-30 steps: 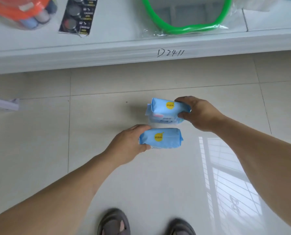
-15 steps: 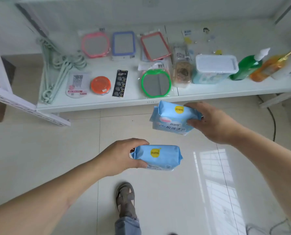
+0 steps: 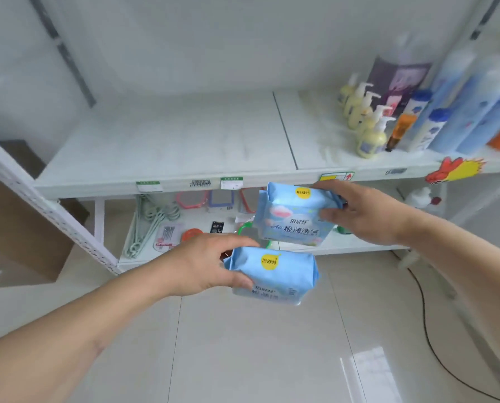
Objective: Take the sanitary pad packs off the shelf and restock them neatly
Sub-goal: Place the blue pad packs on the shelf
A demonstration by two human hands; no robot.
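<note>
L hand [image 3: 205,264] & R hand [image 3: 365,213] each still grasping a pad pack, now raised toward upper shelf [image 3: 167,146]

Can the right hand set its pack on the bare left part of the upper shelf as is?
Probably yes. The right hand holds its pack just below the upper shelf, whose left part is bare; the bottles stand far right.

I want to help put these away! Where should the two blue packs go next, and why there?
Probably lift both onto the upper shelf. The left hand grips one blue pack and the right hand grips the other pack, both in the air just below the shelf's front edge. Its wide left stretch looks bare, while the pump bottles crowd the right end.
</note>
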